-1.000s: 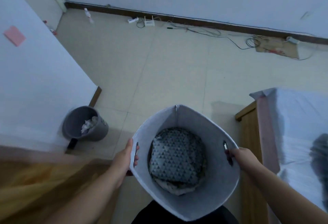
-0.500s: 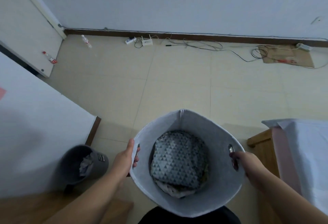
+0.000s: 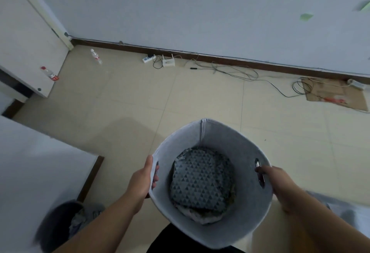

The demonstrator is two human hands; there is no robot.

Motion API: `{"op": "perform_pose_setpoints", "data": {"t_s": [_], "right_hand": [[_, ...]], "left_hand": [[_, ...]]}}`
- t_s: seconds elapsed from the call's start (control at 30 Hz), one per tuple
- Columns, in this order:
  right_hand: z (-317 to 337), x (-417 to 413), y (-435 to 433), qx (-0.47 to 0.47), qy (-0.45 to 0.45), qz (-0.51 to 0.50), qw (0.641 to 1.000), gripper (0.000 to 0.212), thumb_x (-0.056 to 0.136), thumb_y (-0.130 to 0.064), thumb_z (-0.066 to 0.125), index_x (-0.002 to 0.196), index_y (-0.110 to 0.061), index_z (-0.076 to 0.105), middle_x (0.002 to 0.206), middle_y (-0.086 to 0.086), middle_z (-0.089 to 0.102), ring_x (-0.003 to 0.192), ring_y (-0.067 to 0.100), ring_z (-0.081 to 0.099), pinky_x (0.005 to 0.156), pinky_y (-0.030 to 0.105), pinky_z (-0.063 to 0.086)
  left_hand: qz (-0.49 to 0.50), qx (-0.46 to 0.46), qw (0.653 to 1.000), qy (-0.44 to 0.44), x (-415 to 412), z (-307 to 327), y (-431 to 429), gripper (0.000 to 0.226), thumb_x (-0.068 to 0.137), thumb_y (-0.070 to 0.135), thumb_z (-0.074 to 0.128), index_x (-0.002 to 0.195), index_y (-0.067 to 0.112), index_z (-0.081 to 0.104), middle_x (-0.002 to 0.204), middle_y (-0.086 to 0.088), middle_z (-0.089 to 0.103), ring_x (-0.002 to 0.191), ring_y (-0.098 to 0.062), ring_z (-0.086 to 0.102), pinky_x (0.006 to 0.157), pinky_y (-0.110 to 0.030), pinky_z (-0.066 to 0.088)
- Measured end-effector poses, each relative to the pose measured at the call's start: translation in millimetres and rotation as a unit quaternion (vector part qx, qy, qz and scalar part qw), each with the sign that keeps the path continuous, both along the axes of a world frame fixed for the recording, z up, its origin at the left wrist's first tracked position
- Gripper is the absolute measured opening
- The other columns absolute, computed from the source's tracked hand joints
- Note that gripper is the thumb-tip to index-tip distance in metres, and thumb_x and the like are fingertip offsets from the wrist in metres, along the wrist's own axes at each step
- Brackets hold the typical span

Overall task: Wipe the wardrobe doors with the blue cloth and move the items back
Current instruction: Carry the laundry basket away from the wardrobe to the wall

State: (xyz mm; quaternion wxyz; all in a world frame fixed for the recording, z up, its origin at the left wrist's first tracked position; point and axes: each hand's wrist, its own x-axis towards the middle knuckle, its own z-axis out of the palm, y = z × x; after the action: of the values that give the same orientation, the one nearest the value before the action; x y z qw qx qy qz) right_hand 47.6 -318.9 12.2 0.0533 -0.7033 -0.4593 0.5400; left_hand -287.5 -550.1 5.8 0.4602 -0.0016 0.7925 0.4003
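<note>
Grip: left hand (image 3: 143,178) holds the felt basket (image 3: 220,136) at its left handle slot, fingers curled through, thumb outside the wall. The right hand (image 3: 280,186) hooks its fingers into the right slot. Basket looks held off the floor (image 3: 200,96), with the patterned bundle (image 3: 202,176) lying in its bottom. No blue cloth in view.

Risks:
- Soft walls bow, so a slot could slip off the fingers and dump the bundle.
- The grey bin (image 3: 60,224) by the left forearm is a bump hazard.
- The cables (image 3: 240,72) along the floor's far edge could snag feet.
</note>
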Motion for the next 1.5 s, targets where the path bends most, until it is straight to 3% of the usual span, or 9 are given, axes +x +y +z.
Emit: {"op": "perform_pose_setpoints", "data": {"t_s": [0.13, 0.27, 0.37, 0.5, 0.7, 1.0, 1.13, 1.4, 1.5], "right_hand": [[-2.4, -41.7, 68.3, -0.003, -0.005, -0.04, 0.999, 0.033, 0.077, -0.017, 0.07, 0.088, 0.014, 0.069, 0.085, 0.033, 0.072, 0.07, 0.035, 0.065, 0.067, 0.043, 0.049], [9.4, -91.9, 127.2, 0.001, -0.004, -0.045, 0.999, 0.026, 0.074, -0.02, 0.069, 0.08, 0.005, 0.072, 0.065, 0.016, 0.068, 0.066, 0.03, 0.062, 0.065, 0.04, 0.045], [18.2, -128.5, 164.1, 0.01, 0.003, -0.05, 0.999, 0.016, 0.075, -0.019, 0.068, 0.07, -0.004, 0.069, 0.051, 0.005, 0.063, 0.057, 0.025, 0.056, 0.06, 0.035, 0.041], [17.4, -164.0, 219.8, -0.003, 0.007, -0.05, 0.999, 0.016, 0.077, -0.019, 0.068, 0.074, -0.004, 0.07, 0.053, 0.005, 0.064, 0.055, 0.024, 0.057, 0.059, 0.033, 0.042], [-1.8, -217.2, 334.2, -0.01, 0.023, -0.035, 0.999, 0.023, 0.076, -0.023, 0.069, 0.077, 0.0, 0.072, 0.056, 0.007, 0.068, 0.062, 0.028, 0.062, 0.065, 0.039, 0.046], [3.7, -303.5, 501.4, -0.029, 0.019, 0.003, 0.999, 0.04, 0.07, -0.029, 0.068, 0.083, 0.009, 0.068, 0.065, 0.016, 0.072, 0.067, 0.03, 0.063, 0.07, 0.04, 0.046], [11.0, -359.3, 575.2, -0.008, 0.011, 0.027, 1.0, 0.041, 0.069, -0.031, 0.068, 0.079, 0.009, 0.068, 0.079, 0.023, 0.073, 0.07, 0.032, 0.065, 0.071, 0.041, 0.048], [10.7, -462.1, 674.5, 0.016, -0.012, 0.027, 0.999, 0.023, 0.08, -0.023, 0.069, 0.075, 0.0, 0.071, 0.055, 0.007, 0.07, 0.064, 0.03, 0.062, 0.068, 0.039, 0.047], [9.8, -503.4, 716.6, 0.012, -0.021, 0.005, 1.0, 0.023, 0.079, -0.021, 0.07, 0.077, 0.001, 0.071, 0.058, 0.01, 0.071, 0.065, 0.029, 0.062, 0.069, 0.039, 0.046]], "left_hand": [[-0.018, -0.01, 1.0, 0.0, -56.4, -6.1, 70.6, 0.067, 0.074, 0.091, 0.045, 0.081, 0.036, 0.083, 0.065, 0.005, 0.069, 0.057, -0.014, 0.06, 0.064, -0.03, 0.052], [-0.026, -0.027, 0.999, 0.002, -110.0, 3.8, 139.0, 0.065, 0.077, 0.092, 0.041, 0.067, 0.041, 0.08, 0.064, 0.006, 0.072, 0.063, -0.016, 0.065, 0.066, -0.032, 0.055], [-0.044, -0.025, 0.999, 0.003, -144.9, 13.0, 192.7, 0.068, 0.079, 0.092, 0.039, 0.074, 0.041, 0.083, 0.067, 0.007, 0.071, 0.069, -0.017, 0.064, 0.07, -0.033, 0.054], [-0.074, -0.011, 0.997, 0.015, -187.7, 21.1, 261.9, 0.077, 0.07, 0.097, 0.038, 0.088, 0.038, 0.085, 0.069, 0.009, 0.068, 0.068, -0.016, 0.062, 0.069, -0.033, 0.053], [-0.034, -0.021, 0.999, 0.022, -240.1, 15.7, 364.3, 0.084, 0.071, 0.094, 0.044, 0.084, 0.021, 0.083, 0.065, 0.007, 0.069, 0.063, -0.016, 0.061, 0.066, -0.032, 0.053], [0.024, -0.026, 0.999, 0.025, -305.9, 33.0, 501.9, 0.068, 0.083, 0.085, 0.043, 0.065, 0.025, 0.07, 0.065, 0.001, 0.06, 0.061, -0.018, 0.054, 0.061, -0.03, 0.046], [0.027, -0.011, 1.0, 0.01, -351.5, 30.5, 570.2, 0.066, 0.088, 0.083, 0.04, 0.074, 0.025, 0.07, 0.066, 0.001, 0.058, 0.061, -0.017, 0.053, 0.06, -0.031, 0.045], [0.025, 0.006, 0.999, -0.033, -449.2, -1.0, 672.8, 0.07, 0.09, 0.082, 0.039, 0.091, 0.023, 0.075, 0.07, 0.002, 0.055, 0.068, -0.018, 0.05, 0.066, -0.034, 0.044], [0.014, -0.011, 0.999, -0.038, -497.4, -5.6, 714.9, 0.07, 0.088, 0.084, 0.038, 0.085, 0.023, 0.073, 0.069, 0.002, 0.056, 0.066, -0.017, 0.051, 0.064, -0.033, 0.045]]}}
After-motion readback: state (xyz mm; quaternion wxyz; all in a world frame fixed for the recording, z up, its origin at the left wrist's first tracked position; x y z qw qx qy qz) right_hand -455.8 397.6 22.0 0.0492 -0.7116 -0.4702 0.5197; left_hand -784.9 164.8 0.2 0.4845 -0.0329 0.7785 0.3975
